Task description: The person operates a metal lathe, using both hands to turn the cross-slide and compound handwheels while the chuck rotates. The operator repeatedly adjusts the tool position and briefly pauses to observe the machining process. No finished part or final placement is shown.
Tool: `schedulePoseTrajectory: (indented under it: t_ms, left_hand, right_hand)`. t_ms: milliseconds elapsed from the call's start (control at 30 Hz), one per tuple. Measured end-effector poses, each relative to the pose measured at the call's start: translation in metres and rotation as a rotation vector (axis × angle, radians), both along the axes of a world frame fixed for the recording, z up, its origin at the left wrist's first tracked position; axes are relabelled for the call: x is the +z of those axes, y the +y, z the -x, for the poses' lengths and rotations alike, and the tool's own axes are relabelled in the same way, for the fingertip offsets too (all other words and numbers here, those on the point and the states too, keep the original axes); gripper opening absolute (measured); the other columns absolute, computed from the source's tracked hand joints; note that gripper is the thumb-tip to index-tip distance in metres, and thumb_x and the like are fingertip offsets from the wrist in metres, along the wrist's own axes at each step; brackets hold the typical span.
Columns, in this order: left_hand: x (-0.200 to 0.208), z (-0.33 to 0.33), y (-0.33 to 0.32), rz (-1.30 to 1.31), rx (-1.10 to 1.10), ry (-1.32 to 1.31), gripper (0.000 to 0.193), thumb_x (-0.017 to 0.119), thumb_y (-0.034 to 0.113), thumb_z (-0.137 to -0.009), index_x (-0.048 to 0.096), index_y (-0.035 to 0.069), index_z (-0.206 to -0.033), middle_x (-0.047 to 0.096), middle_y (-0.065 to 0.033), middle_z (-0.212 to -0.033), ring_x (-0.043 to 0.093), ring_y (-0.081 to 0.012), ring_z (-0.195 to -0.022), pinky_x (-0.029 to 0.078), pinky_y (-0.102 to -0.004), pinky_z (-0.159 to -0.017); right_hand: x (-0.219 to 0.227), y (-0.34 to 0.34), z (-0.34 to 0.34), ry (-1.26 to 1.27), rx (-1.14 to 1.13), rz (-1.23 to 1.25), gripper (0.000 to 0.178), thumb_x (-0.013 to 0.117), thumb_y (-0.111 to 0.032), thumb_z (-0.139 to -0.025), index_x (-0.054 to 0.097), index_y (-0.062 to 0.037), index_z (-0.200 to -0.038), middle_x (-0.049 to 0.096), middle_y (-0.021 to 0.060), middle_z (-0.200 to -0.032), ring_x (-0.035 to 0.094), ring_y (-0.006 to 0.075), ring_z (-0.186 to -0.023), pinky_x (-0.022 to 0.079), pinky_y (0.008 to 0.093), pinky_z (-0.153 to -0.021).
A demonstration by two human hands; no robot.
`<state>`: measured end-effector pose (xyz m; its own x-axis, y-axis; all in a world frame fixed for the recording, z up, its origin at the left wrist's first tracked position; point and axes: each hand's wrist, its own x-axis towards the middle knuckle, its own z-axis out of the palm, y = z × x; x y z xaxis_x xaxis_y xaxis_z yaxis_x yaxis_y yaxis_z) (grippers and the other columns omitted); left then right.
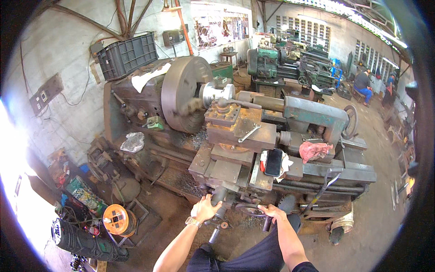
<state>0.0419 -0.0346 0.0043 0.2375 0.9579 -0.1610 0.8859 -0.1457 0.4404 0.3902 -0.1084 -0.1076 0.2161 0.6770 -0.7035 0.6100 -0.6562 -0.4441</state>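
I stand at a large metal lathe. My left hand (206,209), with a watch on its wrist, is closed on a cylindrical crank hub (219,195) at the front of the carriage. Below that hub hangs a metal crank handle (214,235). My right hand (273,211) grips the rim of a handwheel (247,210), near its knob. Above my hands is the tool post (223,113), with its tool close to a shiny round workpiece (217,93). The workpiece is held at the big chuck (188,94), whose face looks smeared as if turning.
A wrench (249,133) lies on the slide. A phone (273,162) rests on a white cloth, with a red rag (314,151) farther right. At lower left stands an orange cable spool (119,221). Another lathe (290,65) and a seated person (363,86) are farther back.
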Motion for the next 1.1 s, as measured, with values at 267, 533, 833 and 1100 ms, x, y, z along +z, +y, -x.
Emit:
schedulePoseTrajectory:
  t_ms: [267, 533, 833, 1100]
  left_hand:
    - [0.008, -0.001, -0.002, 0.023, -0.003, 0.01, 0.075, 0.061, 0.064, -0.089, 0.053, 0.003, -0.132, 0.064, -0.0263, -0.127, 0.066, -0.0443, -0.112, 0.055, -0.0525, -0.092]
    - [-0.008, 0.002, 0.001, -0.046, -0.01, 0.037, 0.073, 0.06, 0.064, -0.089, 0.057, 0.005, -0.132, 0.067, -0.0245, -0.123, 0.066, -0.0421, -0.113, 0.053, -0.0519, -0.095]
    - [0.008, -0.006, -0.004, -0.023, -0.038, -0.028, 0.077, 0.058, 0.063, -0.093, 0.053, 0.001, -0.139, 0.061, -0.0262, -0.135, 0.059, -0.0423, -0.125, 0.048, -0.0492, -0.104]
    - [-0.006, 0.005, 0.005, 0.005, 0.006, -0.036, 0.078, 0.058, 0.067, -0.087, 0.055, 0.003, -0.132, 0.066, -0.0265, -0.122, 0.069, -0.0426, -0.106, 0.057, -0.0525, -0.088]
  right_hand:
    - [0.004, 0.001, 0.005, -0.048, -0.018, -0.017, 0.091, 0.045, -0.084, -0.087, 0.066, -0.0013, -0.118, 0.065, 0.023, -0.13, 0.062, 0.0378, -0.124, 0.048, 0.0488, -0.101]
    - [-0.026, -0.003, -0.004, 0.068, 0.1, -0.182, 0.105, 0.043, -0.088, -0.084, 0.062, 0.0044, -0.131, 0.061, 0.0279, -0.135, 0.056, 0.0382, -0.132, 0.04, 0.0485, -0.113]
    - [-0.021, -0.004, -0.013, 0.027, 0.166, -0.189, 0.098, 0.041, -0.089, -0.084, 0.064, -0.0092, -0.136, 0.06, 0.0241, -0.139, 0.054, 0.0381, -0.135, 0.04, 0.0439, -0.114]
    - [-0.046, 0.018, -0.016, 0.054, 0.029, -0.143, 0.096, 0.043, -0.077, -0.093, 0.057, 0.0096, -0.134, 0.063, 0.0286, -0.128, 0.067, 0.0386, -0.106, 0.058, 0.0498, -0.08]
